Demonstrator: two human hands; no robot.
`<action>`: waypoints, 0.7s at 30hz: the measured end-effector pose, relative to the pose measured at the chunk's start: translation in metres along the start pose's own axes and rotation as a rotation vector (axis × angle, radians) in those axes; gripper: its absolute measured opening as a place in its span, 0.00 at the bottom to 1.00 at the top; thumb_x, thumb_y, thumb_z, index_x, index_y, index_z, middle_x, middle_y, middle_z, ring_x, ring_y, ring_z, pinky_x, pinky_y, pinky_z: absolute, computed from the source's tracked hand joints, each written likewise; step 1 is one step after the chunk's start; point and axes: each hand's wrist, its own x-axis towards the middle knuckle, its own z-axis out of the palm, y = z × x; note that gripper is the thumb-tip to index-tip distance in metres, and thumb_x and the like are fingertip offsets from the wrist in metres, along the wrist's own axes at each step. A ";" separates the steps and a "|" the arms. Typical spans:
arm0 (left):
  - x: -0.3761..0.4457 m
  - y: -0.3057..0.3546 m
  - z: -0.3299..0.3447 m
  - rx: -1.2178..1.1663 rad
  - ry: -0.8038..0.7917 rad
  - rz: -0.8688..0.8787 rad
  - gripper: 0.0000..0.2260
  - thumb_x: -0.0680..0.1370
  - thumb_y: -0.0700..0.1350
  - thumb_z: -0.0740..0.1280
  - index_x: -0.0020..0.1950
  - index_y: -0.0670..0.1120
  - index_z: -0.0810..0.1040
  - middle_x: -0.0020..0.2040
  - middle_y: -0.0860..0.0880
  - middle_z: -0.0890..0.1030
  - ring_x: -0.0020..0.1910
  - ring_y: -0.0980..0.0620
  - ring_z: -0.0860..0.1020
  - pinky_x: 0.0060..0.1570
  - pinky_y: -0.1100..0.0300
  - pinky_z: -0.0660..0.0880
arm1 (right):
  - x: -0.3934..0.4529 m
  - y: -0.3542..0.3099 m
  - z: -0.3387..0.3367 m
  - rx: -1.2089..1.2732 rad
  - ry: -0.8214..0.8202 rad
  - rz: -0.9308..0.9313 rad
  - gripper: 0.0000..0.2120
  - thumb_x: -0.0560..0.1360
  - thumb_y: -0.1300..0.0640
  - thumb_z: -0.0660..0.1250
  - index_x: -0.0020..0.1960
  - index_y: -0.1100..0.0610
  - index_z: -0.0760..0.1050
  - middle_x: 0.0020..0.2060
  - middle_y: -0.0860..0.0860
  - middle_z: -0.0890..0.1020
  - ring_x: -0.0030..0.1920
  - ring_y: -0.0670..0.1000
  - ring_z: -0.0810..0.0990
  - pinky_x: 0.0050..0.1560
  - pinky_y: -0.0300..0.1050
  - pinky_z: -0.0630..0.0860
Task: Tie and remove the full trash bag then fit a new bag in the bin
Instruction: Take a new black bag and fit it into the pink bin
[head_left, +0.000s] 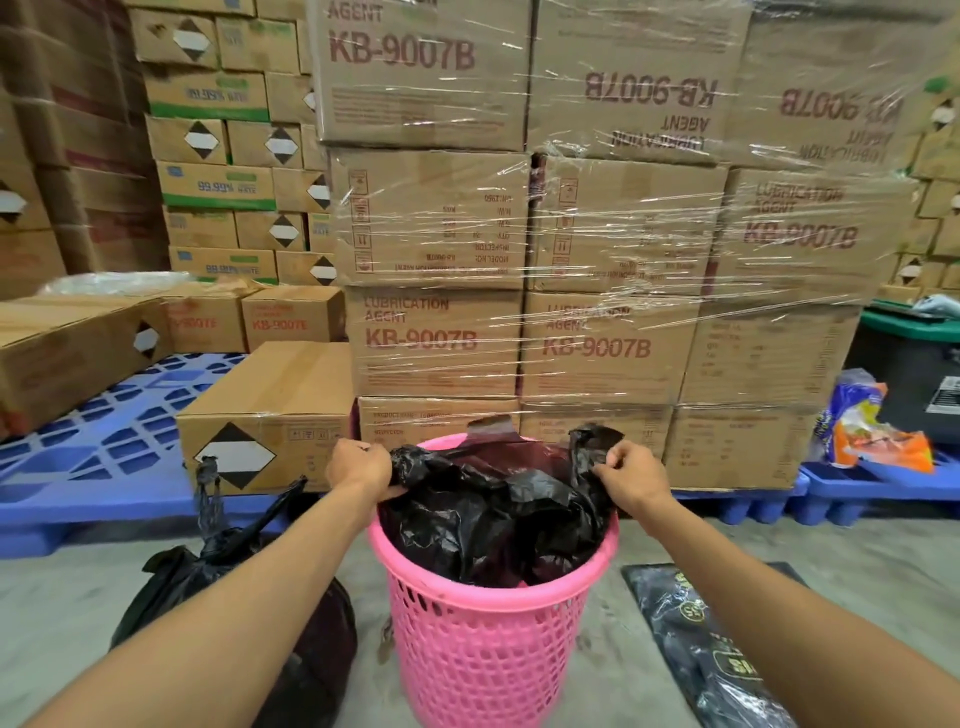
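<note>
While both arms reach forward over the concrete floor (779, 551), the left hand (359, 466) is closed on the black film of the new bag (498, 512) at the left side of the rim of the pink bin (483, 639), and the right hand (631, 475) pinches a bunched fold of the same bag at the rim's right side. Crumpled and only partly spread, the bag sits inside the mouth of the latticed bin, with one flap standing up at the far rim. On the floor just left of the bin rests the full trash bag (208, 577), black, its neck knotted and pointing upward. Near the floor's right edge lies a flat dark pack of bags (701, 639) with printed labels. Behind the bin, blue pallets (104, 457) carry shrink-wrapped cardboard boxes (441, 343) marked KB-9007B.
</note>
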 end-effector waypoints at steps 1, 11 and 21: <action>-0.002 0.000 -0.002 -0.025 -0.037 -0.007 0.14 0.76 0.42 0.65 0.60 0.39 0.75 0.61 0.41 0.77 0.51 0.37 0.81 0.29 0.46 0.82 | 0.001 0.004 -0.001 -0.033 0.029 -0.029 0.12 0.70 0.65 0.66 0.36 0.53 0.66 0.35 0.51 0.76 0.41 0.56 0.75 0.41 0.46 0.69; -0.011 0.002 -0.019 0.092 -0.131 0.124 0.21 0.66 0.27 0.67 0.52 0.47 0.72 0.55 0.39 0.78 0.53 0.38 0.78 0.44 0.50 0.78 | 0.010 0.013 -0.017 0.554 -0.151 0.273 0.11 0.66 0.53 0.61 0.42 0.54 0.80 0.43 0.56 0.83 0.43 0.57 0.80 0.43 0.49 0.77; -0.041 0.012 -0.037 0.559 0.127 0.628 0.10 0.71 0.42 0.65 0.50 0.47 0.68 0.63 0.44 0.59 0.56 0.42 0.69 0.46 0.52 0.71 | -0.016 0.004 -0.023 -0.319 0.098 -0.244 0.20 0.67 0.72 0.61 0.54 0.54 0.64 0.54 0.57 0.67 0.44 0.58 0.74 0.44 0.52 0.74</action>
